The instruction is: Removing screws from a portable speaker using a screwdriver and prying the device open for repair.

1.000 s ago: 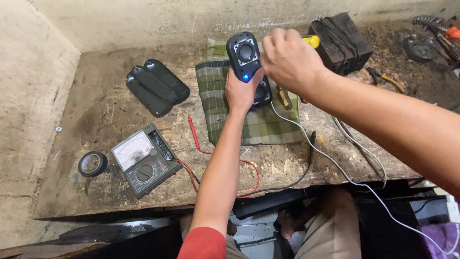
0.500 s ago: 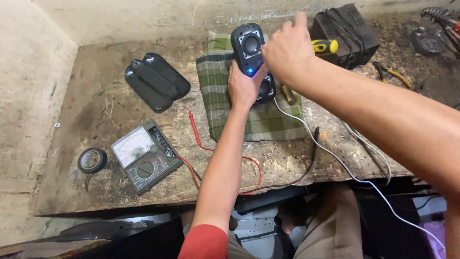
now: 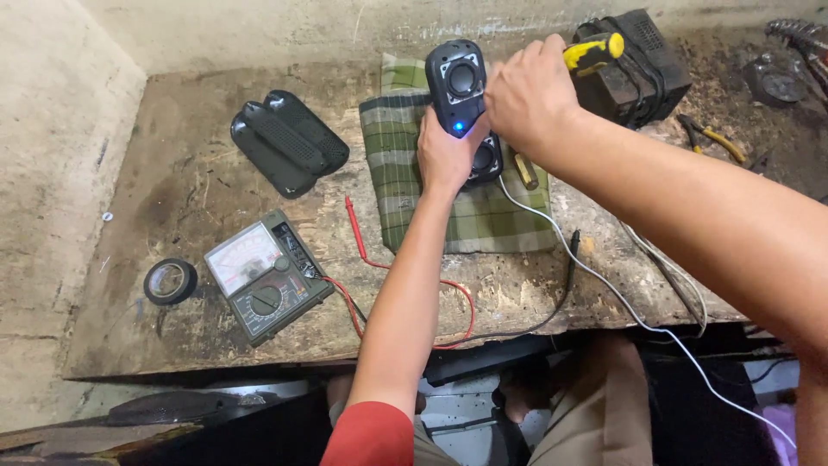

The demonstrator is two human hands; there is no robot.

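We see the left hand (image 3: 444, 155) wrapped around a small black speaker (image 3: 457, 86), fingers closed on its lower body, holding it upright over the green plaid cloth (image 3: 431, 207) at 12 o'clock on the wooden bench (image 3: 172, 336). A blue light glows on the speaker front. The right hand (image 3: 530, 99) is closed around a yellow-handled screwdriver (image 3: 593, 52), touching the speaker's right side. A second speaker (image 3: 483, 160) lies on the cloth just behind the left hand. At 9 o'clock sits an analog multimeter (image 3: 267, 276), with a roll of black tape (image 3: 170, 281) beside it. Two black speaker covers (image 3: 289, 142) lie at 10 o'clock.
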